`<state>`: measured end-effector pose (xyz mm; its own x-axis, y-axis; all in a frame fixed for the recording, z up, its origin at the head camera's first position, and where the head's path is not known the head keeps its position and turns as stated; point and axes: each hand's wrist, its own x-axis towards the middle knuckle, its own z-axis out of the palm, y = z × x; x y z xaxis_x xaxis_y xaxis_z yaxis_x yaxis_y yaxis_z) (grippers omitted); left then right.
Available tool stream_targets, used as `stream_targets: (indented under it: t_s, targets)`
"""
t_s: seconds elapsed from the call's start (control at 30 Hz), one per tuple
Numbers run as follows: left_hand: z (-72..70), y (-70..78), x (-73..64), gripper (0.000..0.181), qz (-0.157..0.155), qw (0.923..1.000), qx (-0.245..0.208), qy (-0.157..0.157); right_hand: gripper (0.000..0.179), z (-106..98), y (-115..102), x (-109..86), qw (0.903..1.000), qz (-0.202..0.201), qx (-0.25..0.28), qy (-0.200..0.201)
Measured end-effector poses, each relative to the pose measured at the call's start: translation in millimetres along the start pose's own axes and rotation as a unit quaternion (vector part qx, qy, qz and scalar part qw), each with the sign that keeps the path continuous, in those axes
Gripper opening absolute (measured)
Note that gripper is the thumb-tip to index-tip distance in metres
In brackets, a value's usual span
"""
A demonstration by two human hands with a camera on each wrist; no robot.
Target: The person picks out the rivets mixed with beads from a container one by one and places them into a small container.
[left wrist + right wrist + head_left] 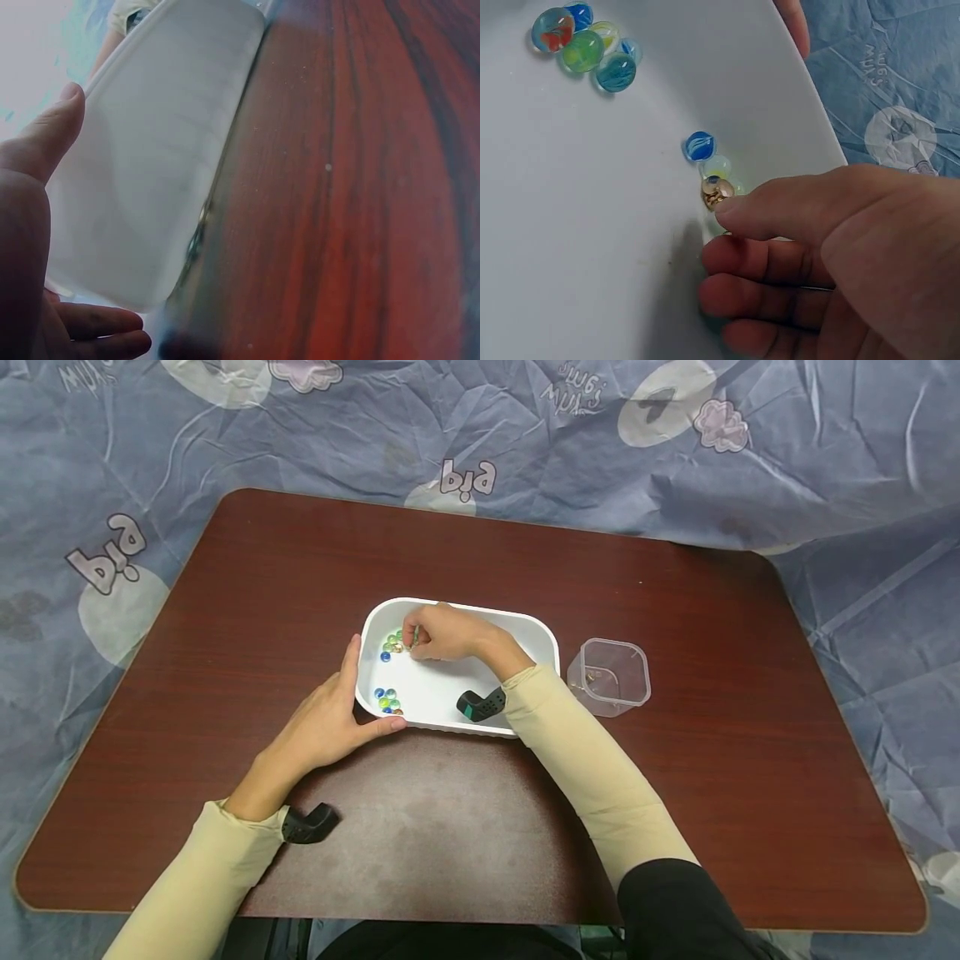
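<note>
A white tray [442, 693] holds two groups of glass marbles. My left hand [326, 718] rests along the tray's left end, fingers straight and thumb [64, 124] at the near rim. Inside the tray my right hand [450, 633] reaches to the far-left group, its fingers curled. In the right wrist view, the thumb tip meets a small shiny gold-coloured piece [718, 191]; its underside is hidden by the thumb. Beside it lie a blue marble [700, 146] and a pale yellow-green one [717, 166]. A green marble [583, 51] sits in the near-left group with several others.
A clear plastic container [609, 677] with a few small bits inside stands just right of the tray. Both are on a brown wooden table [720, 760]. Blue patterned cloth [525, 435] hangs beyond the table's far edge.
</note>
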<state>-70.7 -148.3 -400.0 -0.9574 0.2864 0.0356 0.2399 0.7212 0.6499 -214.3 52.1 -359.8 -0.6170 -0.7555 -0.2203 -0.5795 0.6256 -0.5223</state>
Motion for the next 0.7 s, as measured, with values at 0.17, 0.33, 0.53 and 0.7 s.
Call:
stream_targets:
  t_s: [0.17, 0.33, 0.53, 0.7]
  targets:
    - [1.1, -0.2, -0.2, 0.124, -0.001, 1.0000, 0.003, -0.003, 0.005, -4, 0, -4.2, 0.9997, 0.008, 0.023, -0.003]
    - [0.8, 0.2, -0.1, 0.123, 0.001, 1.0000, 0.001, -0.003, 0.005, -9, -1, -6.9, 0.9989, 0.012, 0.045, -0.001]
    - [0.2, 0.4, -0.7, 0.123, 0.004, 1.0000, -0.002, 0.000, 0.006, -12, -2, -6.5, 0.9982, -0.006, 0.060, 0.001]
    - [0.7, -0.1, -0.2, 0.123, 0.004, 1.0000, 0.001, 0.004, 0.009, -16, 0, -7.2, 0.9973, -0.007, 0.072, 0.013]
